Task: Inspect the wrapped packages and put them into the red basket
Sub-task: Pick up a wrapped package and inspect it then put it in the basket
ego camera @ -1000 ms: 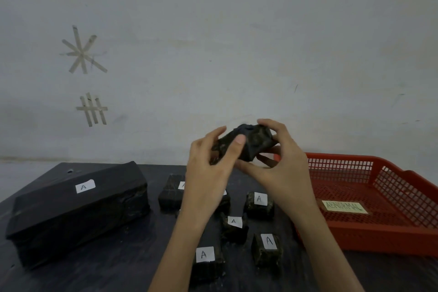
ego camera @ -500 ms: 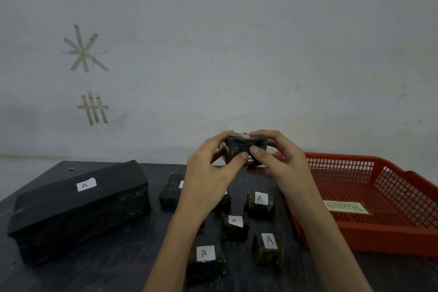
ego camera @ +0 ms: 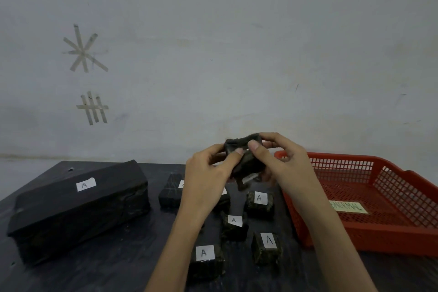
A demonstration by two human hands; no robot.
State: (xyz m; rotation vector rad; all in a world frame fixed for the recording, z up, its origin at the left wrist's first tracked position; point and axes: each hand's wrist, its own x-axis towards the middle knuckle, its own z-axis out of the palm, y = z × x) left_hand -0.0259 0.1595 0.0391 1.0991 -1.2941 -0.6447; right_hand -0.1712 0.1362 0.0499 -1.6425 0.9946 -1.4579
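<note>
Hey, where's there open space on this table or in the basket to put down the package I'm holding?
The red basket holds only a paper label; its mesh floor is otherwise bare. On the table, the near strip in front of the large wrapped block is free. It's crowded in the middle, where the small labelled packages cluster under both hands, between block and basket.
</note>
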